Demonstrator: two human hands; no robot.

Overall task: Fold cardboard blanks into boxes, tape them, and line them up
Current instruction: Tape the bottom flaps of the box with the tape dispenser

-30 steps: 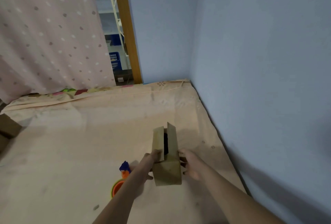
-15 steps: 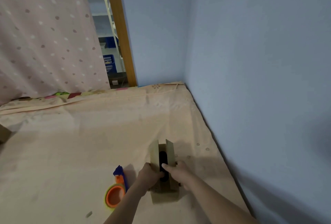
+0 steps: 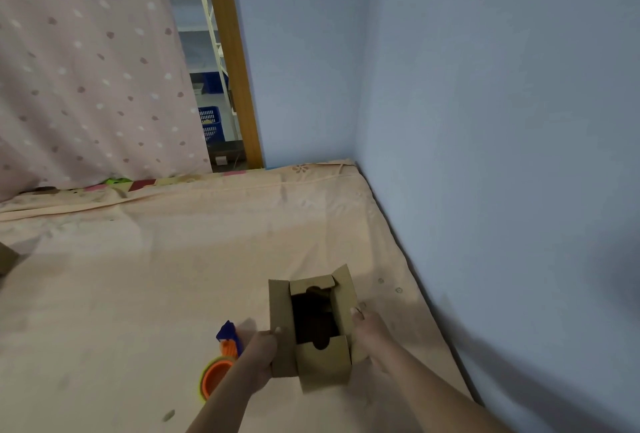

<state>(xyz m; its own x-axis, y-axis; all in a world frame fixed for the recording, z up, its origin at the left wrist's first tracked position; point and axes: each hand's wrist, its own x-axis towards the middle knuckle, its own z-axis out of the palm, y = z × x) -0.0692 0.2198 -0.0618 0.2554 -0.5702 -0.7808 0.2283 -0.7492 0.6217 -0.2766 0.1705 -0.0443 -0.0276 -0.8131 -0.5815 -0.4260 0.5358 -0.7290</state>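
Note:
A small brown cardboard box (image 3: 322, 360) stands on the peach bedsheet (image 3: 156, 276) with its top open and all flaps spread outward; its inside is dark. My left hand (image 3: 263, 351) grips the box's left flap and wall, thumb on top. My right hand (image 3: 369, 327) holds the right wall, fingers behind the right flap. An orange and green tape dispenser with a blue handle (image 3: 221, 360) lies just left of my left wrist, partly hidden by my forearm.
A blue wall (image 3: 485, 155) runs close along the right edge of the bed. A dotted pink curtain (image 3: 86, 69) hangs at the back left beside a wooden door frame (image 3: 232, 62). Part of another cardboard piece (image 3: 7, 257) shows at the far left edge.
The box's side flaps, nearly closed together before, have been spread apart so the top is open. My hands moved from the middle slot out to the box's two sides.

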